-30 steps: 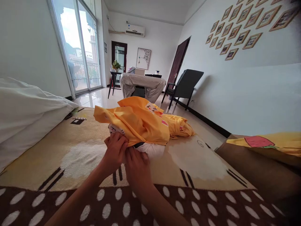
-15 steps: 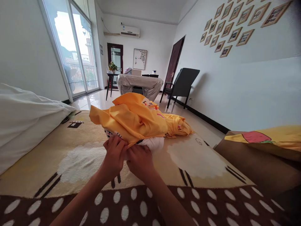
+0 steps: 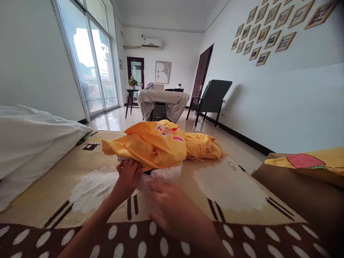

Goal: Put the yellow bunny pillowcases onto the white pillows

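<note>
A yellow cartoon-print pillowcase (image 3: 150,147) lies rumpled on the bed, bunched over a white pillow (image 3: 169,173) that shows along its near edge. My left hand (image 3: 129,173) is closed on the near left edge of the pillowcase, fingers curled over the cloth. Just in front of the white pillow, my right hand (image 3: 170,204) is blurred by motion. Its thumb and fingers look apart, with nothing seen between them. More bunched yellow fabric (image 3: 205,147) rests to the right, beside the pillowcase.
A beige and brown blanket (image 3: 228,186) with white dots covers the bed. White bedding (image 3: 34,143) is heaped at left. On the right, yellow cloth (image 3: 306,161) lies over a brown surface. Beyond stand a plastic-covered table (image 3: 163,96) and a dark chair (image 3: 215,95).
My right hand has let go of the near edge and moved down toward me. My left hand keeps its hold. The pillowcase has sunk lower and flatter.
</note>
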{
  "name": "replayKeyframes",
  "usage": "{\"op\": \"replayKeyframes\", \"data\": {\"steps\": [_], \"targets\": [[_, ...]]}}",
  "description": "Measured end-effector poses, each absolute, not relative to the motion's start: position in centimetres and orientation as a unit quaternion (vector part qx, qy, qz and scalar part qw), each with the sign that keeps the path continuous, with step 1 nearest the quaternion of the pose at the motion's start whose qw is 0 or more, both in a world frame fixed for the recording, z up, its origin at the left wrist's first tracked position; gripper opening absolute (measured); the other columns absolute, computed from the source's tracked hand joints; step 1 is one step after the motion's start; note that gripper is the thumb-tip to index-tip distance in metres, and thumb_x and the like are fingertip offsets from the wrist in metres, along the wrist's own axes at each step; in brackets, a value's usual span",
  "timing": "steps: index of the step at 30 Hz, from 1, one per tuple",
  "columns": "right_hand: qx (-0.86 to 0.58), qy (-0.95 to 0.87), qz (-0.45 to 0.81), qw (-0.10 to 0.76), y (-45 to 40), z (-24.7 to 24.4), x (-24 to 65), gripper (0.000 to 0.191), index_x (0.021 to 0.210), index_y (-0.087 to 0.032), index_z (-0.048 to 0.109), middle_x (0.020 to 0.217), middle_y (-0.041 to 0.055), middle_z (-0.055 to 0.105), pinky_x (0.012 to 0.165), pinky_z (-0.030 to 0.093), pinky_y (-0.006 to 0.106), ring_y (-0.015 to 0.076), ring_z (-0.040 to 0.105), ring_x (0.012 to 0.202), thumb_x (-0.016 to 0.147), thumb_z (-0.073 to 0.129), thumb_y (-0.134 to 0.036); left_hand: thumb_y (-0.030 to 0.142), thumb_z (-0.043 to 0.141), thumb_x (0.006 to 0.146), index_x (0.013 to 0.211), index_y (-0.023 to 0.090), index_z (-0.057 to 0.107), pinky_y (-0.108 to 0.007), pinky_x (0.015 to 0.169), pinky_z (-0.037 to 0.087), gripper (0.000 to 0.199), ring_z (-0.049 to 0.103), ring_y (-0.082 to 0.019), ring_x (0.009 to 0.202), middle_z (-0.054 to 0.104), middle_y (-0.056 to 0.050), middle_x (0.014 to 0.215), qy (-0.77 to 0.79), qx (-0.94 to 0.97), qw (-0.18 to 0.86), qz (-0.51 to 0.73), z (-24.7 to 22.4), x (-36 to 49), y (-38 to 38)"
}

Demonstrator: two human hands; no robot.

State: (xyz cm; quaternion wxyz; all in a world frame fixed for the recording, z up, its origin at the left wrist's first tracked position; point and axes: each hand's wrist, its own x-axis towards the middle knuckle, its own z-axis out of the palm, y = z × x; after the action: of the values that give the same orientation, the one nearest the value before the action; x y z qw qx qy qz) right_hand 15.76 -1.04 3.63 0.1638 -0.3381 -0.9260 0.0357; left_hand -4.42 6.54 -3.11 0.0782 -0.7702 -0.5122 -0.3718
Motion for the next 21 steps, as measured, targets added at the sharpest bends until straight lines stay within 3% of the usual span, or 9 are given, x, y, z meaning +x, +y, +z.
{"op": "replayKeyframes", "data": {"steps": [4, 8, 13, 17, 21], "targets": [[-0.435, -0.887, -0.025, 0.153, -2.2, 3.1, 15.6, 0.06, 0.132, -0.006, 0.052, 0.138, 0.0179, 0.05, 0.104, 0.039, 0.041, 0.0291, 0.047, 0.126, 0.081, 0.064, -0.035, 0.022, 0.036, 0.093, 0.081, 0.017, 0.057, -0.039, 0.079, 0.026, 0.025, 0.046, -0.023, 0.088, 0.054, -0.005, 0.084, -0.503, -0.774, 0.095, -0.373, -3.2, -3.8, 6.3], [-0.467, -0.873, -0.068, 0.123, -0.2, 0.2, 13.7, 0.056, 0.126, -0.005, 0.057, 0.13, 0.0207, 0.056, 0.105, 0.037, 0.046, 0.0323, 0.051, 0.122, 0.077, 0.067, -0.031, 0.02, 0.035, 0.094, 0.081, 0.016, 0.055, -0.04, 0.079, 0.026, 0.024, 0.045, -0.022, 0.088, 0.052, -0.005, 0.083, -0.501, -0.778, 0.086, -0.369, -3.4, -3.7, 6.2], [-0.481, -0.844, -0.147, 0.186, 1.9, -3.8, 11.6, 0.07, 0.133, -0.001, 0.048, 0.135, 0.0228, 0.051, 0.108, 0.031, 0.048, 0.0355, 0.044, 0.127, 0.073, 0.07, -0.03, 0.02, 0.035, 0.093, 0.081, 0.017, 0.054, -0.039, 0.078, 0.026, 0.023, 0.044, -0.023, 0.089, 0.053, -0.006, 0.086, -0.481, -0.79, 0.074, -0.372, -3.4, -3.6, 5.9], [-0.496, -0.798, -0.201, 0.278, 4.0, -5.7, 10.9, 0.047, 0.126, -0.009, 0.052, 0.12, 0.0158, 0.061, 0.109, 0.024, 0.044, 0.0283, 0.049, 0.12, 0.08, 0.056, -0.016, 0.019, 0.035, 0.093, 0.081, 0.017, 0.054, -0.038, 0.078, 0.025, 0.022, 0.044, -0.022, 0.088, 0.054, -0.006, 0.087, -0.467, -0.793, 0.076, -0.384, -3.0, -3.3, 5.5], [-0.46, -0.778, -0.23, 0.361, 6.2, -6.3, 11.7, 0.031, 0.106, -0.018, 0.059, 0.098, 0.0078, 0.066, 0.106, 0.022, 0.037, 0.0212, 0.053, 0.108, 0.078, 0.049, -0.01, 0.019, 0.036, 0.094, 0.083, 0.017, 0.054, -0.037, 0.077, 0.026, 0.021, 0.043, -0.022, 0.088, 0.051, -0.005, 0.086, -0.452, -0.789, 0.056, -0.413, -2.8, -2.8, 5.1]]}}
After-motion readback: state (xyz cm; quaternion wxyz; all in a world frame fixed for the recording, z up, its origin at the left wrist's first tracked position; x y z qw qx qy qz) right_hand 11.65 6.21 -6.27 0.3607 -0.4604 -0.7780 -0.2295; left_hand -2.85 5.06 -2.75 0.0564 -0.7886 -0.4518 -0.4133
